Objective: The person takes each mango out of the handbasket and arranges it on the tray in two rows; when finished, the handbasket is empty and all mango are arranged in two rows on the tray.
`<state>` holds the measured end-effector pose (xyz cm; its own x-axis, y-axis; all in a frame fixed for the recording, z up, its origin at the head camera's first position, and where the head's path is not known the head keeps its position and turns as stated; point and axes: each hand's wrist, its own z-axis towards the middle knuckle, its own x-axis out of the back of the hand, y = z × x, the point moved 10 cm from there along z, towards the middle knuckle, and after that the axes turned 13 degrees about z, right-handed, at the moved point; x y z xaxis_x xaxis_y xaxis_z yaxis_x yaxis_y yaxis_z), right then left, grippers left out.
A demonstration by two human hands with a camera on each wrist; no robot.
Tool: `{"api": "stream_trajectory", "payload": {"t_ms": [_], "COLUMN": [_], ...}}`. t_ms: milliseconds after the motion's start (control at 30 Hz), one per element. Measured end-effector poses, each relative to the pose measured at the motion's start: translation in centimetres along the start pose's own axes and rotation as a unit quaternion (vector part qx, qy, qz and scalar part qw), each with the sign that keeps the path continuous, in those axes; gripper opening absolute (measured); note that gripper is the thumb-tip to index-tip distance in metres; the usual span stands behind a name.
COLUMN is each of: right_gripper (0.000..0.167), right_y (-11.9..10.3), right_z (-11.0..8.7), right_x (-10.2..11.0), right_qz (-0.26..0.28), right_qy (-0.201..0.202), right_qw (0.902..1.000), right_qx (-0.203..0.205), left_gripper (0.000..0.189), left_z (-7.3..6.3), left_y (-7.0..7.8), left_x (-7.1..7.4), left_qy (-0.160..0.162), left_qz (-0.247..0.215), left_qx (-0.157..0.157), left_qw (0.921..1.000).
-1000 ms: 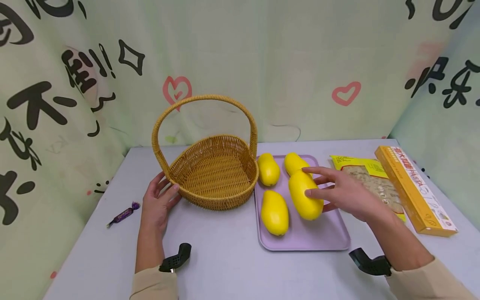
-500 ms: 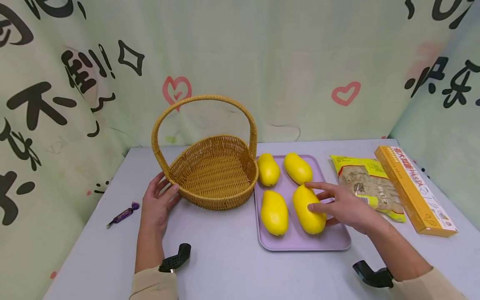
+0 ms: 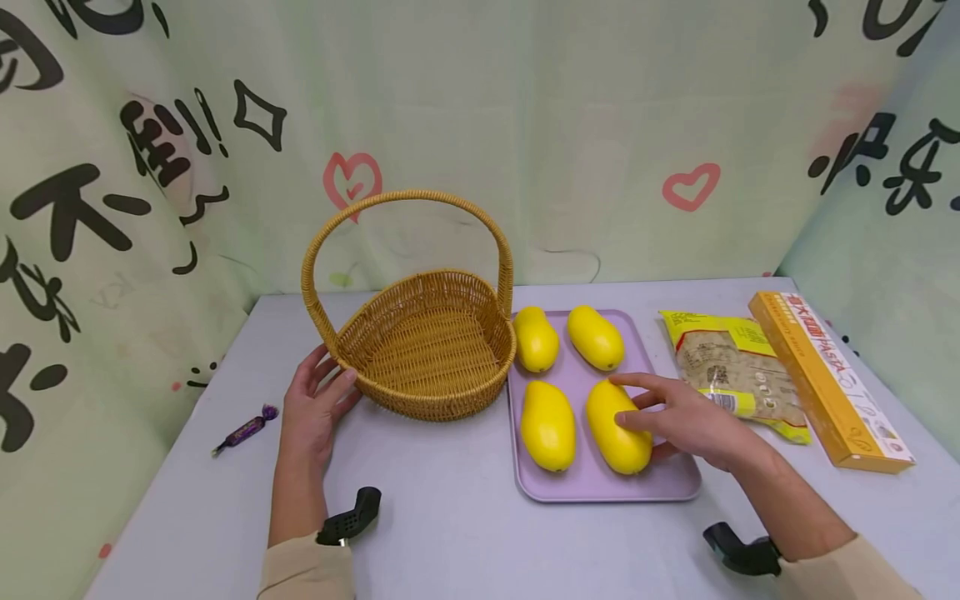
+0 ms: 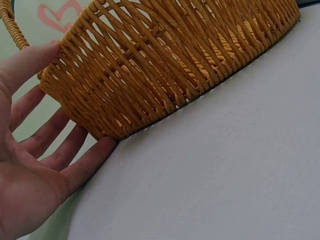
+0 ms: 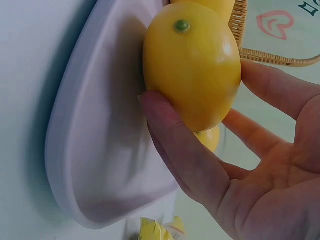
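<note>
My left hand [image 3: 313, 408] rests against the left end of a tan wicker basket [image 3: 431, 404], thumb by the rim and fingers along its outer wall. The basket has a tall arched handle and nothing inside. In the left wrist view my left hand [image 4: 40, 145] has its little finger near the basket's bottom edge. My right hand [image 3: 686, 421] holds an oblong yellow fruit [image 3: 611, 429] at the front right of a lilac tray [image 3: 615, 487]. The right wrist view shows the fruit [image 5: 192, 65], with a green nub, between thumb and fingers; whether it touches the tray I cannot tell.
Three similar yellow fruits lie on the tray: one front left [image 3: 549, 427], two behind. Right of the tray are a yellow-topped clear food bag [image 3: 735, 367] and a long orange-and-white box [image 3: 832, 383]. A purple-wrapped candy [image 3: 245, 430] lies at left.
My right hand has brought the yellow fruit down and nearer, from overlapping the back right fruit to the tray's front right. My left hand and the basket have stayed put.
</note>
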<state>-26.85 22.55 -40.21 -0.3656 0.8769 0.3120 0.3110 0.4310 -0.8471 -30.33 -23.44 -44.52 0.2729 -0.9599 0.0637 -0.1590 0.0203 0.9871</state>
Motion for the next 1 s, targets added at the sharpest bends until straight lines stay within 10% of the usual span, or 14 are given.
{"api": "stream_trajectory", "payload": {"t_ms": [1000], "right_gripper": [0.083], "right_y": [-0.58], "right_z": [-0.21], "right_x": [0.73], "right_qz": [-0.066], "right_qy": [0.022], "right_qw": [0.9975], "right_qx": [0.01], "left_gripper": [0.068], "left_z": [0.46], "left_y": [0.4], "left_x": [0.46], "left_qy": [-0.003], "left_qz": [0.014], "left_qx": [0.004], "left_qw": [0.9999]}}
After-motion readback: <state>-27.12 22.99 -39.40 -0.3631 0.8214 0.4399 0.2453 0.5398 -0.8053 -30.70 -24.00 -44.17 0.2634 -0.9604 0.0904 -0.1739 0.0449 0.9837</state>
